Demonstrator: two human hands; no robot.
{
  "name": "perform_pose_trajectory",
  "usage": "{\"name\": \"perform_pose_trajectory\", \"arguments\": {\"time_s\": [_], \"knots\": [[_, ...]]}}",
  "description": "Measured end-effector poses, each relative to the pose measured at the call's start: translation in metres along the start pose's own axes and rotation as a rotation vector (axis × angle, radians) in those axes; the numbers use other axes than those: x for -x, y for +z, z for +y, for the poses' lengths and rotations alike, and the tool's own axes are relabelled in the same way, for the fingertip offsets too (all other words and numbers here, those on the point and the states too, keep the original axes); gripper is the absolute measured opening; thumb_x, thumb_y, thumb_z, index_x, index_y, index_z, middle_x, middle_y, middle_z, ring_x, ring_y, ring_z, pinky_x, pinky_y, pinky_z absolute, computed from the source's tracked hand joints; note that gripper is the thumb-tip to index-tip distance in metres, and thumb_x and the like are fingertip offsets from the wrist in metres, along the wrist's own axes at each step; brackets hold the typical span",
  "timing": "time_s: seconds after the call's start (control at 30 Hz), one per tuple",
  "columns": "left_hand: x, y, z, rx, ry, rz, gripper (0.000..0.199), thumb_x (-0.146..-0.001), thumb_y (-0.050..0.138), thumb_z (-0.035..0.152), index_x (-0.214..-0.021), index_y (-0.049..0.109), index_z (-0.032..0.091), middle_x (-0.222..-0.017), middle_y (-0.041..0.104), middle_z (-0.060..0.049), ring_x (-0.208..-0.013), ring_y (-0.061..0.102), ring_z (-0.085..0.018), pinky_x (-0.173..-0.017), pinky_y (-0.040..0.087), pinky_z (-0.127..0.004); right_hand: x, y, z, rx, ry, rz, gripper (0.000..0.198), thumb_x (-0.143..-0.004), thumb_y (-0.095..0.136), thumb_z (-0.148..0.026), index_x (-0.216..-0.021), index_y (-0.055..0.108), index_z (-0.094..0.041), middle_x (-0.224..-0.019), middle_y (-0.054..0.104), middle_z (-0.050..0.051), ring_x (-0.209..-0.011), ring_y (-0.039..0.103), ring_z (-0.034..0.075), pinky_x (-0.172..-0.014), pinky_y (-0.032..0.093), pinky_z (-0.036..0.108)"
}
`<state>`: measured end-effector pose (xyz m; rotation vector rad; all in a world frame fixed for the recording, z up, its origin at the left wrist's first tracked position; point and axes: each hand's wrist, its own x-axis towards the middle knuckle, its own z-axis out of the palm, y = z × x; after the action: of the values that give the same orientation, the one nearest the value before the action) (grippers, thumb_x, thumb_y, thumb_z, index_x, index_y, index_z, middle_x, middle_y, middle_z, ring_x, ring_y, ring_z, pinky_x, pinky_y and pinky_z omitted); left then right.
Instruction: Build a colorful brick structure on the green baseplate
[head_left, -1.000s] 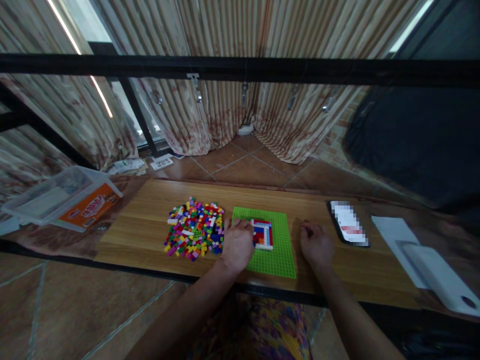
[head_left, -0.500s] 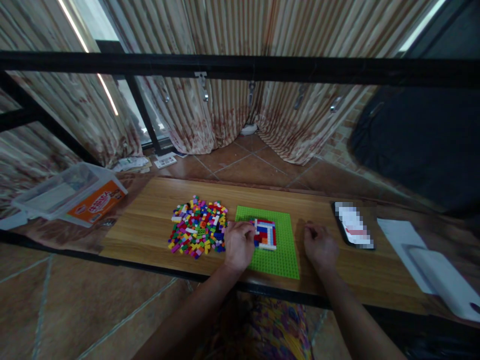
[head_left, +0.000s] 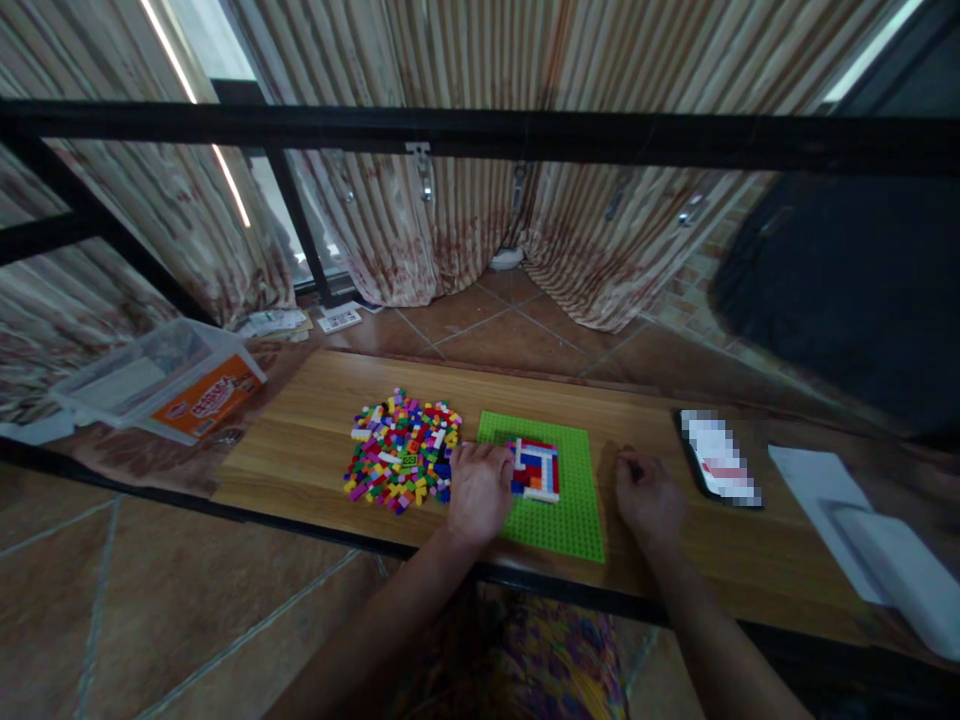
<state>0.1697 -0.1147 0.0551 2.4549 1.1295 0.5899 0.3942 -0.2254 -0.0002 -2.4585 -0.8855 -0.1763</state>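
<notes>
On the wooden table lies a green studded baseplate [head_left: 562, 535]. A flat build of red, white, blue and orange toy bricks [head_left: 538, 468] is on its middle. My left hand [head_left: 480, 490] is over the plate's left side, its curled fingers at the left edge of the build; whatever they pinch is hidden. Just left of that hand spreads a heap of small coloured bricks [head_left: 405, 450]. To the right of the plate, my right hand [head_left: 651, 500] rests on the tabletop with its fingers curled into a loose fist, and no brick shows in it.
A clear plastic box [head_left: 161, 385] with an orange label stands at the far left. Toward the right lie a phone [head_left: 718, 455], a white sheet [head_left: 814, 475] and a pale flat object [head_left: 900, 570]. A black rail [head_left: 480, 135] crosses beyond the table, before striped curtains [head_left: 450, 230].
The whole view has shifted slightly, so things appear a little farther right. My left hand stays by the build with its fingers turned a little. My right hand rests in the same place.
</notes>
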Motion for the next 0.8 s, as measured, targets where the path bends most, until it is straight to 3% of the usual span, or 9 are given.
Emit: {"name": "perform_pose_trajectory", "arguments": {"time_s": [0.2,0.6,0.8], "knots": [[-0.001,-0.002,-0.004,-0.078,0.031,-0.023,0.02,-0.095,0.046,0.022,-0.092,0.066,0.02,-0.092,0.068,-0.004,-0.092,0.057,-0.022,-0.088,0.038,-0.038,-0.001,0.002,0.001,-0.012,0.013,-0.003,0.039,-0.087,0.04,-0.038,-0.098,0.072,-0.017,-0.094,0.064,0.011,-0.072,0.052,0.019,-0.065,0.035,0.031],[-0.018,-0.019,0.015,-0.457,0.299,-0.197,0.023,-0.089,0.044,0.007,-0.094,0.066,0.011,-0.091,0.068,-0.014,-0.094,0.058,-0.028,-0.099,0.034,-0.052,0.0,0.001,-0.001,-0.043,0.003,-0.001,0.038,-0.087,0.041,-0.037,-0.097,0.071,-0.016,-0.094,0.065,0.01,-0.073,0.053,0.019,-0.064,0.035,0.03],[-0.024,-0.01,0.014,-0.494,0.353,-0.216,0.027,-0.086,0.044,0.001,-0.096,0.066,0.01,-0.094,0.068,-0.016,-0.095,0.06,-0.03,-0.099,0.035,-0.055,0.0,-0.002,-0.005,-0.047,0.016,-0.009,0.037,-0.088,0.041,-0.036,-0.097,0.071,-0.017,-0.096,0.064,0.01,-0.074,0.053,0.018,-0.064,0.034,0.029]]}}
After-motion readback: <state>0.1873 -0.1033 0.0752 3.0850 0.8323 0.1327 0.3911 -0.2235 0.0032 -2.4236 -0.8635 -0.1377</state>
